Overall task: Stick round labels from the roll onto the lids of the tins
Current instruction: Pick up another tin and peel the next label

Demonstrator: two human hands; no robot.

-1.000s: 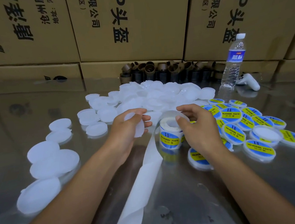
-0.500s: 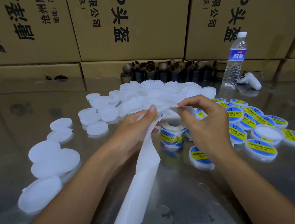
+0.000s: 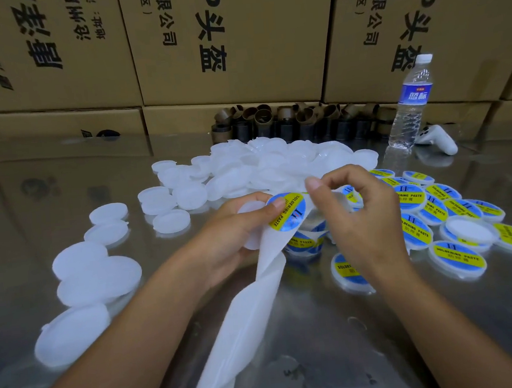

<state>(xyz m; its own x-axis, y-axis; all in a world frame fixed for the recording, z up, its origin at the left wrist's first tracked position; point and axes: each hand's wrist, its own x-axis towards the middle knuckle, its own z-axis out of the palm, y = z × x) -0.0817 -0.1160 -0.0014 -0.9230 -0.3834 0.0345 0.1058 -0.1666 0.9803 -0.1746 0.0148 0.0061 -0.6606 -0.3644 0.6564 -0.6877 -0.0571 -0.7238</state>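
L hand (image 3: 230, 231) curled round blank white lid (image 3: 249, 207), thumb tip on edge of blue/yellow label (image 3: 287, 212) at top of backing strip (image 3: 242, 311); can't tell if label is free of strip. R hand (image 3: 364, 219) pinches strip top btwn thumb + forefinger, other fingers loosely bent. Label roll (image 3: 306, 243) stands on steel table (image 3: 321, 341) just under both hands. Blank lids heap (image 3: 277, 164) behind, more at left; labelled lids (image 3: 455, 257) at right. Water bottle (image 3: 410, 102), white controller (image 3: 439, 139), cardboard cores (image 3: 288, 120) by cartons (image 3: 236, 42) at back.
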